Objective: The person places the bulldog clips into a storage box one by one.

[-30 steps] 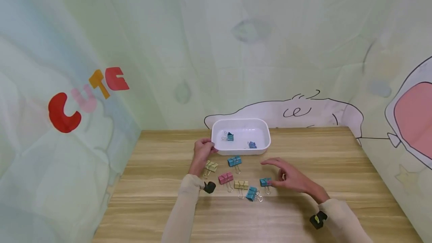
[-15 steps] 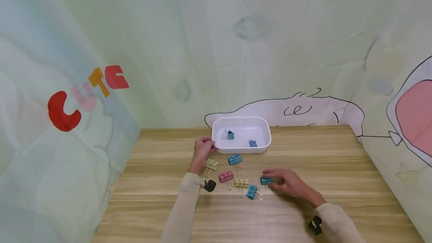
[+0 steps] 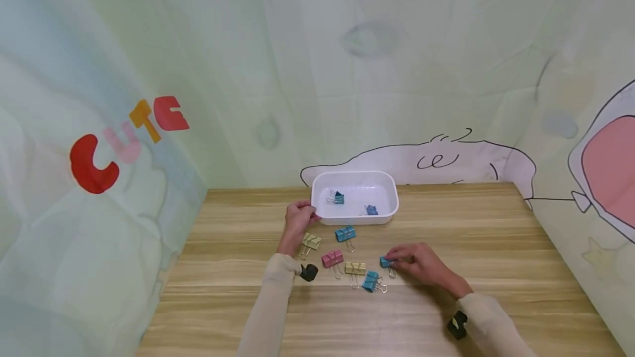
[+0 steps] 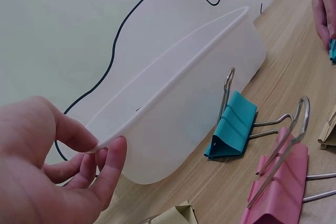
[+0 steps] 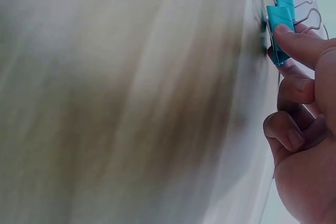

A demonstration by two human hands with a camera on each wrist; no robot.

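My left hand (image 3: 299, 220) pinches the left end of the white plastic box's rim (image 4: 173, 85) between thumb and fingers. Inside that box (image 3: 364, 220) lie a teal binder clip (image 3: 338, 198) and a blue one (image 3: 371, 210). On the right, my right hand (image 3: 421, 263) pinches a blue binder clip (image 5: 278, 35) between thumb and index finger, its other fingers curled. Part of the clip is hidden behind the fingers in the head view. Another blue clip (image 3: 371, 281) lies just left of this hand.
In front of the box, a blue clip (image 3: 345, 233), a pink clip (image 3: 332, 259) and two yellow clips (image 3: 355, 269) lie on the wooden table (image 3: 238, 269). The far yellow clip (image 3: 311, 241) is beside my left wrist. A printed curtain (image 3: 317, 81) stands behind the table.
My right thumb and fingers have closed on the blue binder clip and drawn it slightly left. The left hand stays at the box's rim.
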